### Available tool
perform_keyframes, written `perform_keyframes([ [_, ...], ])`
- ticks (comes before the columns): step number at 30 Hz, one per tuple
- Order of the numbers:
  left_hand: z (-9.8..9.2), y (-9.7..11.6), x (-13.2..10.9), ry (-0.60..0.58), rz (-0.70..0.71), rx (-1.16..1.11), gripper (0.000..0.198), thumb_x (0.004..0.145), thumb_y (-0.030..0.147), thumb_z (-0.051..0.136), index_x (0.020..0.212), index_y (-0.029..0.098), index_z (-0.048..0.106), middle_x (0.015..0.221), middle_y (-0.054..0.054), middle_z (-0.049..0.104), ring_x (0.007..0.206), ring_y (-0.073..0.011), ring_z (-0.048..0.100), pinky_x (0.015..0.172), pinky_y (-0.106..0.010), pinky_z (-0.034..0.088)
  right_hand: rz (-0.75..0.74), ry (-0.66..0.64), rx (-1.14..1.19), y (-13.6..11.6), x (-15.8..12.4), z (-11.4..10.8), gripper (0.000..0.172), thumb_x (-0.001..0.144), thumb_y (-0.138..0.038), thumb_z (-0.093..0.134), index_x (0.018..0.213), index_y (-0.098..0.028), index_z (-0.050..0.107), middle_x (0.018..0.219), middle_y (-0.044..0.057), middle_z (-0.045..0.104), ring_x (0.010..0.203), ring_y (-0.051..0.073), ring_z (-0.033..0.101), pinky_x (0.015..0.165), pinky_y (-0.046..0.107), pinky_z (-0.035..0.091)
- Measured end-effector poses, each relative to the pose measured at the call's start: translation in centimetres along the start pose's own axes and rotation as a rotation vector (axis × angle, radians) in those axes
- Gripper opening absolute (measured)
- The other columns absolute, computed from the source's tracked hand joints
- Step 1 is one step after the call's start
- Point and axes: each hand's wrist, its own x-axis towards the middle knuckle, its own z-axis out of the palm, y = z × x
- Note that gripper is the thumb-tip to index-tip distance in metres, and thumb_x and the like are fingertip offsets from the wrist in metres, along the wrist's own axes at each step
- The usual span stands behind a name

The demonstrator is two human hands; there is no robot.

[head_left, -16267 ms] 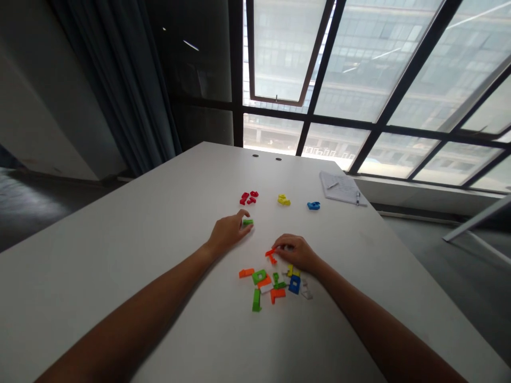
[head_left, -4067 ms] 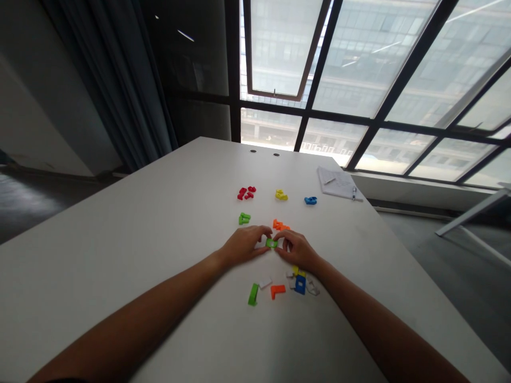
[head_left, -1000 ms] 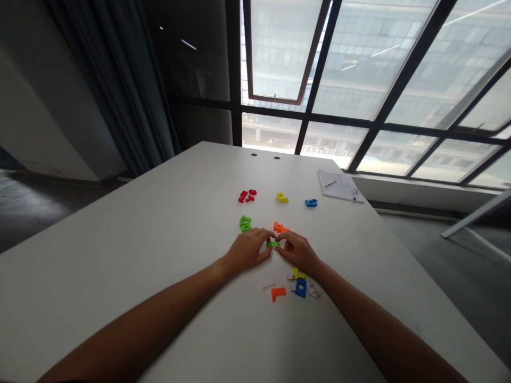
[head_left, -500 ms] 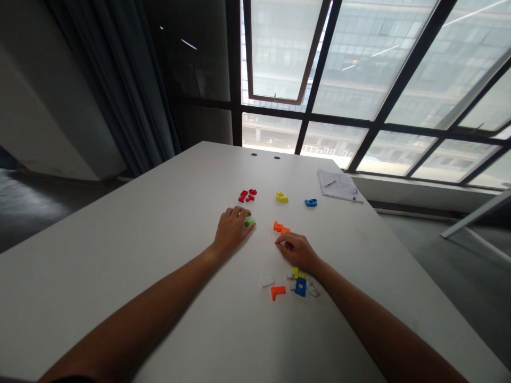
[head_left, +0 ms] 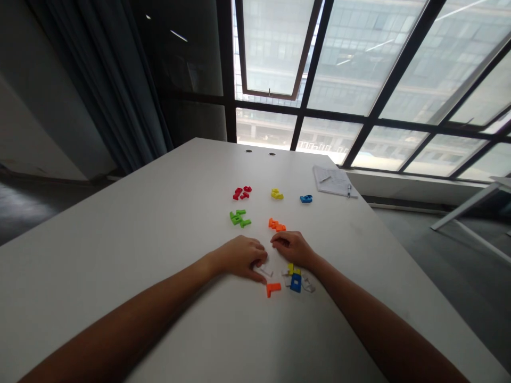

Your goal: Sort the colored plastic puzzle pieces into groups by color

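Observation:
My left hand [head_left: 242, 257] reaches over a white plastic piece [head_left: 265, 271], thumb apart from its curled fingers, with the thumb tip close to an orange L-shaped piece [head_left: 273, 289]. No piece shows in its grasp. My right hand [head_left: 294, 248] rests with fingers curled together, just in front of a small pile of orange pieces [head_left: 277, 225]; whatever its fingers hold, if anything, is hidden. By the right wrist lie a yellow piece [head_left: 294, 269], a blue piece with a square hole [head_left: 296, 283] and a whitish piece [head_left: 307, 284].
Further back on the white table [head_left: 179, 213] are groups of green pieces [head_left: 238, 218], red pieces [head_left: 241, 192], yellow pieces [head_left: 276, 194] and blue pieces [head_left: 306, 199]. Papers [head_left: 331, 180] with pens lie near the right edge, before the windows.
My left hand has left the green pieces and come back toward me, to the white and orange pieces. The right hand stays near the orange pile. The view has shifted slightly.

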Motion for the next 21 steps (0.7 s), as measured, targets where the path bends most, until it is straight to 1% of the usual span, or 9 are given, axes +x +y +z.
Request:
perform_keyframes([
  [3, 0.6, -0.8, 0.1, 0.047, -0.094, 0.052, 0.033, 0.094, 0.050, 0.062, 0.078, 0.021, 0.060, 0.080, -0.001, 0.066, 0.074, -0.0156, 0.060, 0.063, -0.027, 0.036, -0.019, -0.010, 0.014, -0.1, 0.0, -0.1, 0.012, 0.085, -0.012, 0.066, 0.089, -0.020, 0.073, 0.076, 0.000, 0.068, 0.064, 0.013, 0.058, 0.065, 0.023, 0.044],
  [4, 0.7, -1.0, 0.1, 0.067, -0.130, 0.063, 0.029, 0.095, 0.046, 0.061, 0.081, 0.021, 0.061, 0.081, 0.000, 0.066, 0.075, -0.0155, 0.061, 0.064, -0.027, 0.036, -0.026, -0.012, 0.018, -0.2, 0.0, -0.1, 0.011, 0.085, -0.012, 0.066, 0.089, -0.020, 0.073, 0.075, 0.000, 0.068, 0.064, 0.013, 0.057, 0.065, 0.024, 0.044],
  [6, 1.0, -1.2, 0.1, 0.097, -0.205, 0.079, 0.023, 0.093, 0.044, 0.064, 0.090, 0.022, 0.063, 0.083, 0.000, 0.067, 0.075, -0.0160, 0.062, 0.065, -0.027, 0.037, -0.036, -0.016, 0.020, -0.2, 0.0, -0.1, 0.011, 0.086, -0.012, 0.066, 0.089, -0.020, 0.073, 0.075, -0.001, 0.068, 0.064, 0.013, 0.057, 0.065, 0.024, 0.043],
  [9, 1.2, -1.1, 0.1, 0.110, -0.280, 0.084, 0.031, 0.089, 0.048, 0.069, 0.106, 0.023, 0.064, 0.080, 0.002, 0.067, 0.076, -0.0182, 0.064, 0.066, -0.028, 0.040, -0.021, -0.021, 0.018, -0.1, 0.0, 0.0, 0.011, 0.085, -0.013, 0.066, 0.090, -0.021, 0.072, 0.076, -0.001, 0.067, 0.066, 0.013, 0.057, 0.066, 0.024, 0.043],
  [12, 1.3, -1.0, 0.2, 0.107, -0.247, 0.087, 0.035, 0.092, 0.047, 0.065, 0.119, 0.025, 0.063, 0.087, 0.001, 0.070, 0.083, -0.0191, 0.067, 0.070, -0.028, 0.043, 0.037, -0.028, 0.067, 0.1, -0.1, 0.1, 0.013, 0.084, -0.012, 0.063, 0.093, -0.021, 0.067, 0.075, -0.002, 0.066, 0.064, 0.013, 0.056, 0.063, 0.024, 0.043],
  [14, 1.5, -0.9, 0.3, 0.105, -0.187, 0.089, 0.031, 0.095, 0.044, 0.062, 0.120, 0.026, 0.064, 0.094, 0.000, 0.072, 0.087, -0.0181, 0.068, 0.073, -0.028, 0.045, 0.079, -0.003, 0.107, 0.3, -0.1, 0.1, 0.013, 0.083, -0.013, 0.062, 0.092, -0.021, 0.060, 0.073, -0.004, 0.063, 0.062, 0.013, 0.054, 0.060, 0.023, 0.042],
  [16, 1.7, -0.7, 0.4, 0.126, -0.163, 0.087, 0.024, 0.098, 0.042, 0.059, 0.115, 0.026, 0.066, 0.097, -0.001, 0.072, 0.085, -0.0164, 0.068, 0.072, -0.027, 0.045, 0.092, 0.024, 0.129, 0.3, -0.2, 0.1, 0.014, 0.083, -0.015, 0.062, 0.090, -0.022, 0.052, 0.072, -0.005, 0.059, 0.060, 0.012, 0.053, 0.058, 0.022, 0.042],
  [18, 1.8, -0.6, 0.7, 0.188, -0.205, 0.095, 0.023, 0.101, 0.042, 0.055, 0.109, 0.024, 0.067, 0.095, -0.001, 0.072, 0.081, -0.0154, 0.067, 0.070, -0.026, 0.044, 0.082, 0.017, 0.158, 0.3, -0.2, 0.0, 0.016, 0.084, -0.018, 0.063, 0.091, -0.022, 0.049, 0.075, -0.005, 0.058, 0.061, 0.012, 0.054, 0.058, 0.022, 0.043],
  [21, 1.8, -0.3, 1.1, 0.293, -0.308, 0.119, 0.026, 0.103, 0.044, 0.052, 0.109, 0.023, 0.066, 0.093, -0.002, 0.072, 0.079, -0.0158, 0.067, 0.067, -0.027, 0.044, 0.075, -0.009, 0.207, 0.2, -0.2, 0.0, 0.025, 0.086, -0.026, 0.068, 0.101, -0.023, 0.047, 0.079, -0.004, 0.059, 0.060, 0.012, 0.054, 0.055, 0.022, 0.043],
])
